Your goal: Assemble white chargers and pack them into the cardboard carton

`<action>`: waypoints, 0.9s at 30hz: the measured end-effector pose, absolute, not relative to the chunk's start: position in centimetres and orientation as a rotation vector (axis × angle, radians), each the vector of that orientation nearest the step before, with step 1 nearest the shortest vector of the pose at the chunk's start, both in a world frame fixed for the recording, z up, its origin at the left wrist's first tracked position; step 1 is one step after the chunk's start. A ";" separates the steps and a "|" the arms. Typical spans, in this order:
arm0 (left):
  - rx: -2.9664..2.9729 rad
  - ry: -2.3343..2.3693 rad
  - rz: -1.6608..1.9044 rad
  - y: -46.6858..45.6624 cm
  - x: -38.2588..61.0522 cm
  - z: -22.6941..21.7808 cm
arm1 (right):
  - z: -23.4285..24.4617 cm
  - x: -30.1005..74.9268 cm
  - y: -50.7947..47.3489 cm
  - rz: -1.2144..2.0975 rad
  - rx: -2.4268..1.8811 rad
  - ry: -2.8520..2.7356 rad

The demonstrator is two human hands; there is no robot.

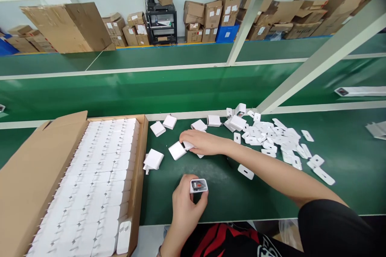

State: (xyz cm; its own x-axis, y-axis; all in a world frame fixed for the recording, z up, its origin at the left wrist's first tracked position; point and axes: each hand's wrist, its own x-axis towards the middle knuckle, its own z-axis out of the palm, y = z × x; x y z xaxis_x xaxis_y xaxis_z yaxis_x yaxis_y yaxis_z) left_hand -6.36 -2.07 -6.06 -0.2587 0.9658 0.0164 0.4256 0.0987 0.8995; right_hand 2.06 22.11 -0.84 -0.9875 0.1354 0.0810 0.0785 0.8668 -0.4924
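My left hand (185, 202) is closed round a white charger body (199, 186) held upright near the table's front edge, its open end with orange-red parts facing up. My right hand (197, 142) reaches left across the green table (217, 192), palm down, fingers closed on a white charger (188, 145). Another white charger (177, 151) lies just left of those fingers. More white chargers (157, 128) lie loose around that hand, one with prongs (153, 160) beside the box.
An open cardboard box (36, 176) at left holds rows of white chargers (99, 184). Several small white cover plates (277, 138) are heaped at right. A white frame post (319, 54) slants up behind. Stacked cartons (211, 16) stand beyond the conveyor (150, 88).
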 end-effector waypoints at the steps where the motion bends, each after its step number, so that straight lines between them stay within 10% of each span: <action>1: 1.365 1.760 1.116 -2.1 -6.4 -6.0 | -0.6 2.6 21.8 0.777 -0.161 -2.921; 27: 1.252 1.772 1.228 -2.1 -6.4 -5.3 | 0.4 11.0 15.2 0.918 -0.723 -2.804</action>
